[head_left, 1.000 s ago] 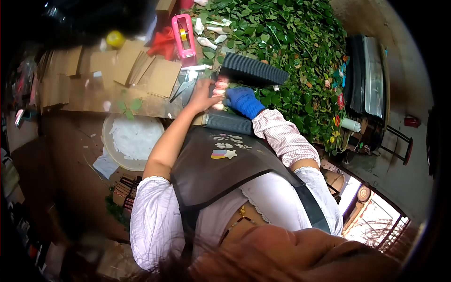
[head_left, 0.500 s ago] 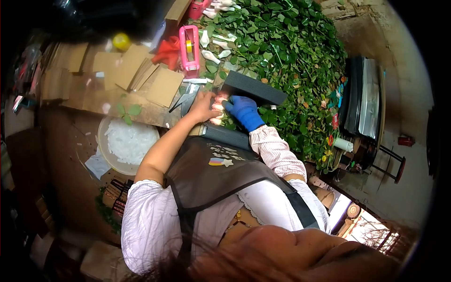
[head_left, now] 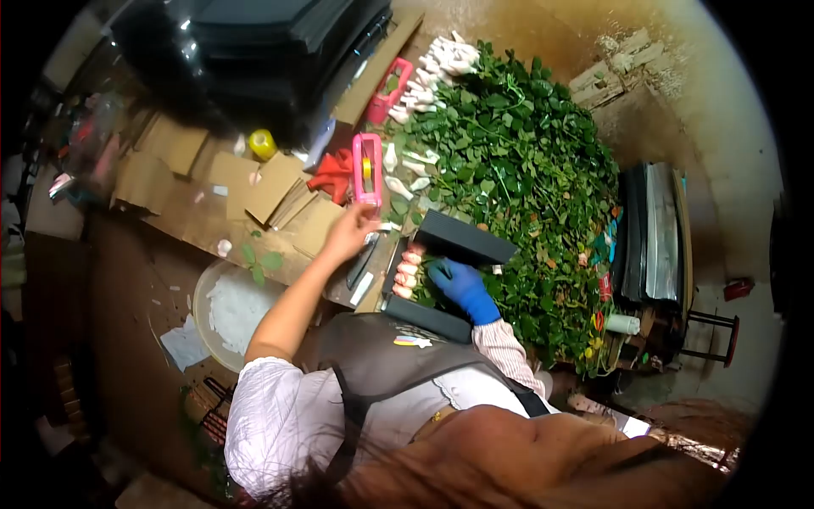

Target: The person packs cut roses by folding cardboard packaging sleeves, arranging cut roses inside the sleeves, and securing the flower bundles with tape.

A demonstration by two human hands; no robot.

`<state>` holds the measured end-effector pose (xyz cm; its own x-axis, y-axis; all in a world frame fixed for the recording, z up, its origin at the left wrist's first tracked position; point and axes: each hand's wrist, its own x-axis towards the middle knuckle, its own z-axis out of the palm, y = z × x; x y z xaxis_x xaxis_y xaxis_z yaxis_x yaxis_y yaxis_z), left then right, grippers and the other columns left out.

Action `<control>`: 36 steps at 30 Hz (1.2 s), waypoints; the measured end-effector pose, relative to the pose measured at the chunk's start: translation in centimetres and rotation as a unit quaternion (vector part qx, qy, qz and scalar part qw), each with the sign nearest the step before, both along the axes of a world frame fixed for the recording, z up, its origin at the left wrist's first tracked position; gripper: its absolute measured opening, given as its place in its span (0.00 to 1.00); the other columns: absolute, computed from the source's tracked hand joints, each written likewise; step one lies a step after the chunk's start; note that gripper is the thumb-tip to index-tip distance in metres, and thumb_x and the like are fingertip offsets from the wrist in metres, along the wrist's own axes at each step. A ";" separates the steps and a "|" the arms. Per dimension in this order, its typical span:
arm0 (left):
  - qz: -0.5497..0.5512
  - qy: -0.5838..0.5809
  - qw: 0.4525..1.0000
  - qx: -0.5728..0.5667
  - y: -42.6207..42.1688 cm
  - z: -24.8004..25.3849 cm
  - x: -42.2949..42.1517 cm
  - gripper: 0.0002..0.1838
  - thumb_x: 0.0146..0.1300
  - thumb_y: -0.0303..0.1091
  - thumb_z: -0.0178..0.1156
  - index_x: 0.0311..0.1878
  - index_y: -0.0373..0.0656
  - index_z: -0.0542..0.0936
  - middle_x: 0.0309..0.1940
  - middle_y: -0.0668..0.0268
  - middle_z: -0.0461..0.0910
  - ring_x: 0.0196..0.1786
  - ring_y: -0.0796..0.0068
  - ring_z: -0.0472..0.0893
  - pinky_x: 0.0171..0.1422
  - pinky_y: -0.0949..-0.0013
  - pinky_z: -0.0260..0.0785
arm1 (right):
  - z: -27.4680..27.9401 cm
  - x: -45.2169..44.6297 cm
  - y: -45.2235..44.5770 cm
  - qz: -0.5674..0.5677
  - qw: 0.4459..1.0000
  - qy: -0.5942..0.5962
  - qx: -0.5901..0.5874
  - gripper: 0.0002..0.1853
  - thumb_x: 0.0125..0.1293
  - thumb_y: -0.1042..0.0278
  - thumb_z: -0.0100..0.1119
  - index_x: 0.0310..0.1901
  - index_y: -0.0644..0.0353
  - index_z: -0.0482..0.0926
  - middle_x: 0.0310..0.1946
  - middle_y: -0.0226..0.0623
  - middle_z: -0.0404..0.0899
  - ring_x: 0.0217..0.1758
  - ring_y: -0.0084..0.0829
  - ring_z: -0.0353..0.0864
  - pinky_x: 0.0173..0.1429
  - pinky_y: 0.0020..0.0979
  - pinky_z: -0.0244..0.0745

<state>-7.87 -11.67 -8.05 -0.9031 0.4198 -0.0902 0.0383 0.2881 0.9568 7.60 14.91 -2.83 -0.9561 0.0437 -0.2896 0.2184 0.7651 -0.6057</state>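
Note:
Several pink rose heads [head_left: 406, 273] lie in a row in a dark ridged holder [head_left: 465, 238], between its two raised sides. My right hand [head_left: 462, 288], in a blue glove, is closed around the stems just right of the heads; what its fingers pinch is partly hidden. Bare, my left hand [head_left: 349, 232] reaches to the lower end of the pink tape dispenser [head_left: 367, 170], beside a small white strip [head_left: 388, 226]. Its fingertips are too small to tell what they touch. Below it lies a dark-handled tool [head_left: 363, 260].
A large pile of leafy stems [head_left: 526, 161] covers the table's right part, with white-wrapped buds [head_left: 445, 61] behind. Cardboard pieces [head_left: 275, 188], a red cloth [head_left: 332, 175] and yellow tape [head_left: 263, 144] lie left. A tub of white scraps [head_left: 233, 314] stands below the table edge.
My left hand has left the rose heads and moved up to the tape dispenser. My right hand stays at the stems. The view has shifted, showing more of the table's far side.

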 end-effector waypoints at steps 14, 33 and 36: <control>0.187 0.642 0.723 -0.170 1.3 21.1 -13.4 0.25 0.60 0.44 0.66 0.59 0.48 0.75 0.54 0.60 0.75 0.62 0.56 0.69 0.67 0.53 0.57 | 1.9 2.8 -1.3 0.024 0.990 0.140 -0.003 0.16 0.67 0.57 0.61 0.52 0.54 0.83 0.49 0.44 0.84 0.51 0.46 0.84 0.54 0.39 0.79; -0.225 0.494 0.840 -0.029 6.6 15.0 9.4 0.18 0.50 0.35 0.73 0.45 0.46 0.85 0.39 0.64 0.81 0.42 0.63 0.80 0.45 0.63 0.70 | 10.1 0.1 1.4 -0.151 0.921 0.072 -0.351 0.18 0.71 0.63 0.62 0.57 0.67 0.78 0.47 0.32 0.84 0.48 0.21 0.78 0.56 0.28 0.74; 0.022 0.400 0.915 -0.052 5.0 13.2 8.7 0.21 0.50 0.39 0.76 0.46 0.42 0.83 0.43 0.58 0.80 0.45 0.55 0.79 0.51 0.59 0.71 | 7.1 3.2 4.8 -0.177 0.946 0.059 -0.265 0.16 0.71 0.65 0.62 0.55 0.65 0.80 0.41 0.29 0.85 0.41 0.20 0.78 0.48 0.30 0.76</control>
<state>0.86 -6.65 5.11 -0.7132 0.4085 0.5697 0.7007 0.3940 0.5948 10.76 19.69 4.24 -0.9359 0.2449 -0.2534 0.3115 0.2386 -0.9198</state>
